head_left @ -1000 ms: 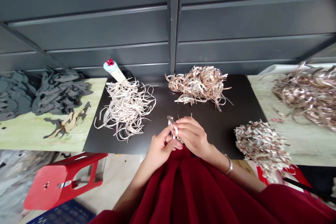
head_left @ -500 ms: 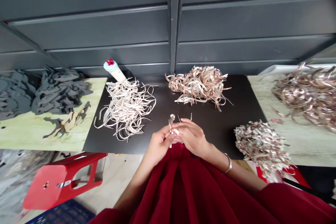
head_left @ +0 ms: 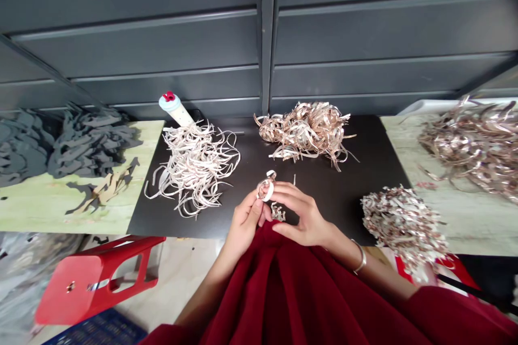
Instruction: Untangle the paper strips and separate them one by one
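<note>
The left hand (head_left: 244, 223) pinches a looped metallic strip (head_left: 269, 192); the right hand (head_left: 301, 215), thumb spread, touches or nearly touches it; this loop seems part-worked; loose rose-gold strips (head_left: 309, 126) remain beyond the hands; crinkled pieces (head_left: 404, 223), seemingly finished, lie rightward.

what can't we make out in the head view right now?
All in the head view:
Curled strip: the pinched part is hidden by the left grip.
Right grip: fingertips too small to tell whether they touch the strip.
Small twisted pieces: too small and blurred to count.
Bottle: lower end hidden by the pale strips.
Far-right metallic heap: cut off by the right edge.
</note>
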{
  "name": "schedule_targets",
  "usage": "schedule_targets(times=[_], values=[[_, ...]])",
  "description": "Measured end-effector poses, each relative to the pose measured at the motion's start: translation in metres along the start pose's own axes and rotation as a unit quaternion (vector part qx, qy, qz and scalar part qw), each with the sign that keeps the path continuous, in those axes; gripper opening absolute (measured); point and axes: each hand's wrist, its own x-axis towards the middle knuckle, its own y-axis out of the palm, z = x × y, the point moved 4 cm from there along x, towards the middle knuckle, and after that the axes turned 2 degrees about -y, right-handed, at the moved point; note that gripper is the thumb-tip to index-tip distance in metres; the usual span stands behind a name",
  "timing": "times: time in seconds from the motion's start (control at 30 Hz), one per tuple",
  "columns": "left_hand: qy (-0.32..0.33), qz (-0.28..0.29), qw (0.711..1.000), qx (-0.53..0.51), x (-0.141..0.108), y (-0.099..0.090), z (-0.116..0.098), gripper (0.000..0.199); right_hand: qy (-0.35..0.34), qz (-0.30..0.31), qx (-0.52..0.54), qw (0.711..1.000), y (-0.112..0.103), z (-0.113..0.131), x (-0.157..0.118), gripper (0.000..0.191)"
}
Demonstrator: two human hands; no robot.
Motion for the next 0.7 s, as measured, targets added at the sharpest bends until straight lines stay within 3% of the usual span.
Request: schedule_targets(times=[0.17, 0.33, 0.47, 0.6, 0.7], values=[[0.022, 0.03, 0.998, 0.049, -0.004, 0.003, -0.012, 0.032, -0.022, -0.058, -0.104, 0.993, 0.006, -0.008, -0.006, 0.018], [0.049, 0.055, 0.988, 0.132, -0.005, 0.006, -0.022, 0.03, -0.081, -0.101, -0.16, 0.979, 0.008, -0.005, -0.01, 0.021], [0.074, 0.062, 0.976, 0.193, -0.007, 0.005, -0.024, 0.032, -0.05, -0.137, -0.18, 0.973, -0.001, -0.003, -0.004, 0.02], [0.068, 0.066, 0.976, 0.196, -0.008, 0.004, -0.021, 0.032, -0.024, -0.123, -0.15, 0.981, -0.005, -0.005, 0.001, 0.017], [0.047, 0.024, 0.986, 0.158, -0.006, 0.002, -0.017, 0.03, -0.046, -0.092, -0.148, 0.984, 0.002, -0.007, -0.002, 0.018]])
